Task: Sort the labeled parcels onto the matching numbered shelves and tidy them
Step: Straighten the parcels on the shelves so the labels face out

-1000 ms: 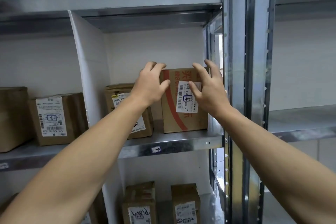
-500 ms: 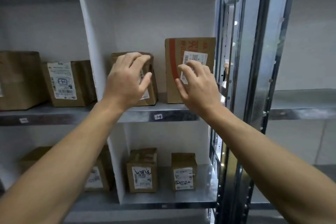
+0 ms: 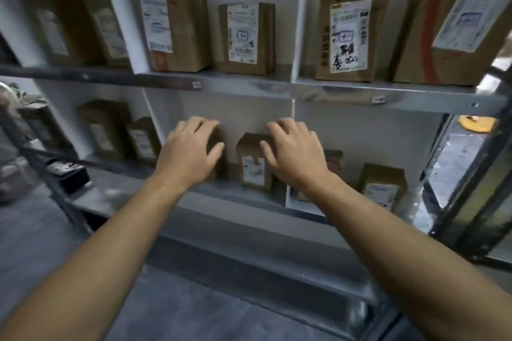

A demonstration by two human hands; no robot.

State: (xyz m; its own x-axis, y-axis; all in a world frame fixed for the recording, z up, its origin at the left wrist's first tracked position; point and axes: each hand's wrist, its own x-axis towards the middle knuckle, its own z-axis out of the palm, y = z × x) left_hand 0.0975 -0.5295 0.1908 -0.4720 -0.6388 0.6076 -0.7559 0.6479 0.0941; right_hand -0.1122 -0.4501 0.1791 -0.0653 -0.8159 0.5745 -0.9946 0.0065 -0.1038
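Parcels [image 3: 245,36] in brown card stand on two metal shelves, and the two under my hands sit on the lower shelf [image 3: 221,196] near the middle of my view. My left hand [image 3: 185,155] has its fingers [image 3: 194,126] spread and lightly bent over the top of a small brown parcel [image 3: 217,158]. The hand hides it almost wholly, and only its right edge shows at three o'clock of my thumb. My right hand [image 3: 297,158] is spread the same way, its fingers [image 3: 288,127] bent over the top of a labelled parcel [image 3: 253,166] and the thumb lying across its upper right corner. The blur stops me telling whether either hand truly grips. A narrow gap parts the two boxes. At three o'clock of my right wrist a darker parcel [image 3: 333,160] shows partly behind it, with a lighter parcel [image 3: 382,185] at four o'clock. At nine o'clock of my left hand stand a small box [image 3: 142,140] and, further out, a taller box [image 3: 104,127]. At twelve o'clock the upper shelf [image 3: 277,86] carries taller parcels split by a white divider [image 3: 299,22]. Among them are a handwritten parcel [image 3: 350,33] at one o'clock and a red-striped parcel [image 3: 454,22] at two o'clock. A small tag [image 3: 196,85] sticks to that shelf's front edge.
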